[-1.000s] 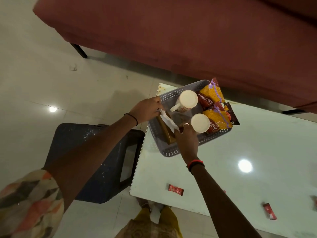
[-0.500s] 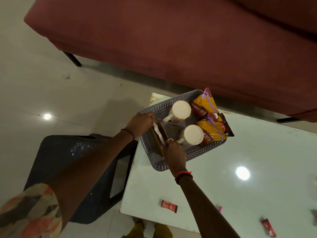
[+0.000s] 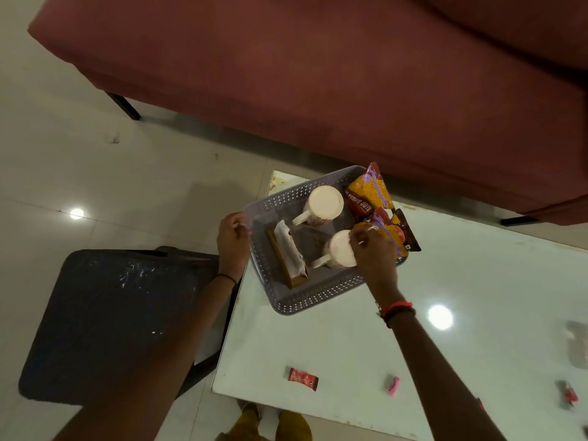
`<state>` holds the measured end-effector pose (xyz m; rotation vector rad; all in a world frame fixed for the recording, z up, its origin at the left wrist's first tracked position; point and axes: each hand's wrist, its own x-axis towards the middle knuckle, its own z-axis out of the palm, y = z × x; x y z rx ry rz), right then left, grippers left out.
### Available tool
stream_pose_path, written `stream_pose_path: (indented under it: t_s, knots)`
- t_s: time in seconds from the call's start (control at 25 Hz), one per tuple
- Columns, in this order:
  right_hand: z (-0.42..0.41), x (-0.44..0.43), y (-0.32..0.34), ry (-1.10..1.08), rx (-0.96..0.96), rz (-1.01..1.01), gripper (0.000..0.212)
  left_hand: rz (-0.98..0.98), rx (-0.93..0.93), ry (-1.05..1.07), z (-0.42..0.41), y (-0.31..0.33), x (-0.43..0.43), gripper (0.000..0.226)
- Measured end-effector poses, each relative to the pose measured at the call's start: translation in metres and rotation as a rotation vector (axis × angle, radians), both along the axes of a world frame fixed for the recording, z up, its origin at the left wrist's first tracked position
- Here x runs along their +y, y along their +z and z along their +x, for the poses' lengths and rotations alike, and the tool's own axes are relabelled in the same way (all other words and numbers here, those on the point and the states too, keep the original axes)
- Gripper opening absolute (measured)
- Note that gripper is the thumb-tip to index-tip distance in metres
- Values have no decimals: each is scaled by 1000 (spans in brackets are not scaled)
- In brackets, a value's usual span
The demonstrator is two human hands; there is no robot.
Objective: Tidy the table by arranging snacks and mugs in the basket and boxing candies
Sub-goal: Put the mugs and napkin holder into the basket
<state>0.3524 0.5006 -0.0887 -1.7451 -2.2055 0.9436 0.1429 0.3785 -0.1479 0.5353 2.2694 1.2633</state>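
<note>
A person's left hand (image 3: 234, 237) pinches the basket (image 3: 318, 300) rim; right hand (image 3: 370, 249) curls over 1 of 2 mugs (image 3: 324, 206) inside — grip unclear. Snacks (image 3: 370, 192) packed; candies (image 3: 303, 378) lie loose on the table (image 3: 350, 338), unboxed.

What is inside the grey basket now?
The basket holds two white mugs, a brown box with white paper and snack packets. The right hand covers part of the nearer mug and packets; anything beneath them is hidden.

Grey perforated basket (image 3: 305, 300), cream mugs (image 3: 326, 206), yellow-maroon snack packets (image 3: 370, 189).
</note>
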Motion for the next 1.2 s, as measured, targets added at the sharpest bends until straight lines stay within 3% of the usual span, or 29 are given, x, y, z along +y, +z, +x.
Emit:
stream_pose_path:
  t_s: [0.12, 0.24, 0.32, 0.4, 0.52, 0.6, 0.88, 1.2]
  knots:
    - [21, 56, 9, -148, 77, 107, 16, 22, -173, 248, 21, -1, -12, 35]
    - [34, 107, -4, -223, 14, 80, 23, -39, -376, 161, 46, -6, -22, 13]
    - [38, 133, -21, -159, -123, -56, 30, -66, -458, 143, 56, -11, -24, 26]
    - [36, 145, -33, -90, -200, -258, 37, -59, -465, 186, 58, -14, -23, 33]
    - [31, 149, -41, -79, -149, -451, 42, -116, -452, 205, 55, -17, -18, 34]
    - [30, 150, -42, -107, -111, -475, 34, -147, -463, 208, 53, -18, -17, 32]
    - [37, 153, -43, -149, 81, -548, 37, -138, -593, 242, 45, -15, -16, 22]
    - [65, 132, -33, -120, 29, -525, 31, -142, -551, 239, 51, -2, -20, 30]
